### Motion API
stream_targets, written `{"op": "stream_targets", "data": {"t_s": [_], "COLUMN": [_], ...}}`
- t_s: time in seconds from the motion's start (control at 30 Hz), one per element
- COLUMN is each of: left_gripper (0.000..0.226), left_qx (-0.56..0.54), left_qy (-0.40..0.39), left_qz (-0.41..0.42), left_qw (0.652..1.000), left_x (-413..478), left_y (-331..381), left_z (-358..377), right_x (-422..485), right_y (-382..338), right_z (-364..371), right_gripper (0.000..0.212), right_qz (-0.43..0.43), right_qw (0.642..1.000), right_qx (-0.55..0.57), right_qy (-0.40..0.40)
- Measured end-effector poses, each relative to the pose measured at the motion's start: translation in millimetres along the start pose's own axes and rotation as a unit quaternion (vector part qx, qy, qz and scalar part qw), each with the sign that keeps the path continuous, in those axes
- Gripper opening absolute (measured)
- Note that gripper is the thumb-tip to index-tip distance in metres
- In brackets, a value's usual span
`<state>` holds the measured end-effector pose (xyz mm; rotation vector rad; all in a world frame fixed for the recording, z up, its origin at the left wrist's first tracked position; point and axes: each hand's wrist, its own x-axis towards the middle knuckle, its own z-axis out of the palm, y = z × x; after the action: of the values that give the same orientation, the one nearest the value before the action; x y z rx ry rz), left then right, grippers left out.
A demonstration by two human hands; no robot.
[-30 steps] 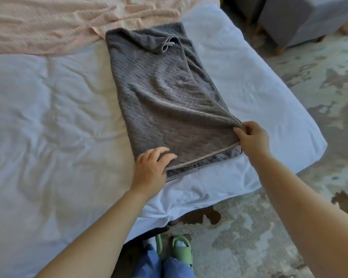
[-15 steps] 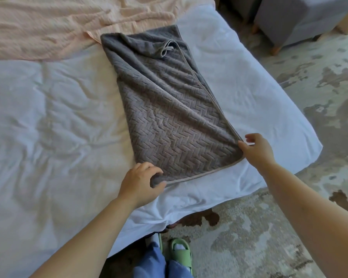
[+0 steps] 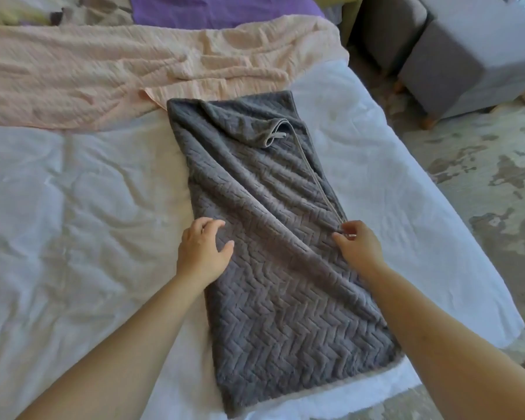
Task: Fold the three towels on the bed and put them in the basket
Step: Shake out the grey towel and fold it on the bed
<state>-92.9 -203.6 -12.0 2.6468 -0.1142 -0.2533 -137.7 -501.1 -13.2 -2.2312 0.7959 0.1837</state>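
Observation:
A grey towel (image 3: pixel 273 268) with a zigzag weave lies folded lengthwise on the white bed (image 3: pixel 73 222), running from the near edge toward the far side. Its far end is rumpled, with a hanging loop showing. My left hand (image 3: pixel 202 253) hovers over the towel's left edge at mid-length, fingers spread and relaxed. My right hand (image 3: pixel 356 245) is at the towel's right edge, thumb and fingers pinching the hemmed border. A peach towel (image 3: pixel 119 77) lies spread and wrinkled across the far part of the bed. A purple towel (image 3: pixel 219 9) lies beyond it. No basket is in view.
Grey upholstered stools (image 3: pixel 467 56) stand on the floor at the upper right. A patterned grey rug (image 3: pixel 497 192) covers the floor to the right of the bed. The bed's near right corner (image 3: pixel 497 328) lies close to the towel's near end.
Both hands let go of the towel's near corners and moved forward to its middle. The right hand now pinches the right hem. The view shifted forward, showing the purple towel.

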Motion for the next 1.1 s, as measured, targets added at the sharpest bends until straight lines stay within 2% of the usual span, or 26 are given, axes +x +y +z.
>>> {"op": "stream_targets", "data": {"t_s": [0.2,0.33,0.53,0.6,0.63,0.67,0.73,0.8,0.9,0.97,1.1], "left_gripper": [0.043,0.044,0.052,0.054,0.055,0.057,0.063,0.070,0.060,0.049,0.051], "left_qx": [0.002,0.022,0.095,0.128,0.141,0.154,0.177,0.194,0.223,0.239,0.229], "left_qy": [0.039,0.067,0.093,0.098,0.096,0.091,0.073,0.052,0.027,0.006,-0.034], "left_qz": [-0.046,-0.036,-0.043,-0.048,-0.051,-0.055,-0.065,-0.059,-0.043,-0.065,-0.107], "left_qw": [0.998,0.997,0.990,0.986,0.984,0.982,0.979,0.978,0.973,0.969,0.967], "left_x": [93,161,254,281,294,306,329,354,382,392,400], "left_y": [10,18,14,8,4,0,-7,-13,-26,-37,-63], "left_z": [-19,-31,-47,-49,-50,-51,-52,-55,-61,-65,-71], "right_x": [90,160,226,243,252,262,282,308,341,355,371], "right_y": [-65,-114,-163,-171,-173,-176,-186,-198,-205,-205,-206], "right_z": [14,28,57,62,64,65,63,60,60,66,71], "right_gripper": [0.038,0.040,0.067,0.065,0.057,0.046,0.024,0.020,0.016,0.009,0.010], "right_qz": [-0.060,-0.152,-0.333,-0.390,-0.403,-0.388,-0.277,-0.172,-0.101,-0.080,-0.071], "right_qw": [0.998,0.988,0.932,0.897,0.890,0.902,0.956,0.981,0.991,0.994,0.996], "right_qx": [0.025,-0.007,-0.143,-0.200,-0.201,-0.168,-0.026,0.068,0.055,0.038,0.003], "right_qy": [-0.011,-0.032,-0.026,-0.058,-0.073,-0.087,-0.088,-0.052,-0.067,-0.064,-0.052]}}
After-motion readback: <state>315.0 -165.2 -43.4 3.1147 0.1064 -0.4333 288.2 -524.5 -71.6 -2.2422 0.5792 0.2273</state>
